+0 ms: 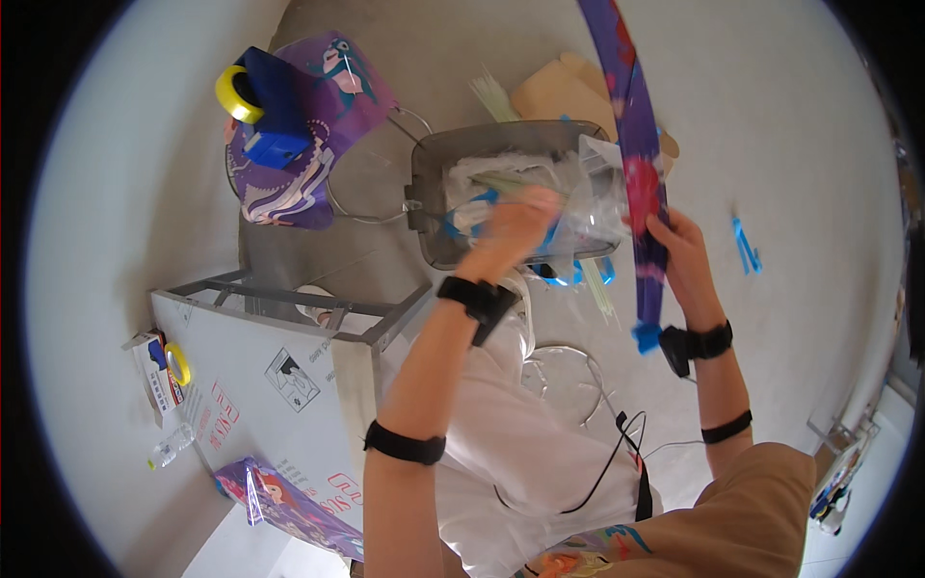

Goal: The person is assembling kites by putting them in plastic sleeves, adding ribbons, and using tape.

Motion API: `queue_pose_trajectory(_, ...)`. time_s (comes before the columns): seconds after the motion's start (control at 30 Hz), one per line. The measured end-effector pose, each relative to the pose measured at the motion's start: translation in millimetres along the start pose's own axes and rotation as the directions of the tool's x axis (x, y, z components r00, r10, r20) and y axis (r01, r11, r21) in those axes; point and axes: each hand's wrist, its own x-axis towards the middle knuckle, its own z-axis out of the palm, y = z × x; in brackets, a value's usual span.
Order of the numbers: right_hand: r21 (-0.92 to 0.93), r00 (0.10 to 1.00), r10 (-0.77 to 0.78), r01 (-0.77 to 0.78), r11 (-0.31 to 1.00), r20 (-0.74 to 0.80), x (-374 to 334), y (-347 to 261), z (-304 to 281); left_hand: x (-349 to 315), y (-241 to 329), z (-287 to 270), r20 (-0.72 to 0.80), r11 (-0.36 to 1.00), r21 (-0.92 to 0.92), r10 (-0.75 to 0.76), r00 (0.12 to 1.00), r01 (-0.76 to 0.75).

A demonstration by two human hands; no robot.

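My right hand grips a long, narrow, folded purple printed strip with red patches. The strip stands almost upright in view, and a blue piece is at its lower end. My left hand is over a grey plastic bin, smeared by motion, so its fingers cannot be made out. Around that hand, inside the bin, lie crumpled clear plastic, blue scraps and thin pale strips. Whether the left hand holds any of these is not clear.
Left of the bin, a stool bears a purple printed sheet and a blue tape dispenser with yellow tape. Brown cardboard lies behind the bin, blue scraps to the right. A film-covered table stands near left; a black cable crosses my lap.
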Motion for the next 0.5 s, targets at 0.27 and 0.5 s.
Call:
queue_pose_trajectory(0.27,-0.063,0.935,-0.343,0.338,0.939,-0.095,85.6,-7.2,41.6,0.4,-122.2,-52.4,0.002,0.537,0.803,-0.437,0.899,0.259)
queue_pose_trajectory(0.5,-0.363,0.994,-0.062,0.026,0.931,-0.087,81.0,74.2,47.3,5.8,-172.0,-35.0,-0.021,0.410,0.887,-0.422,0.906,0.211)
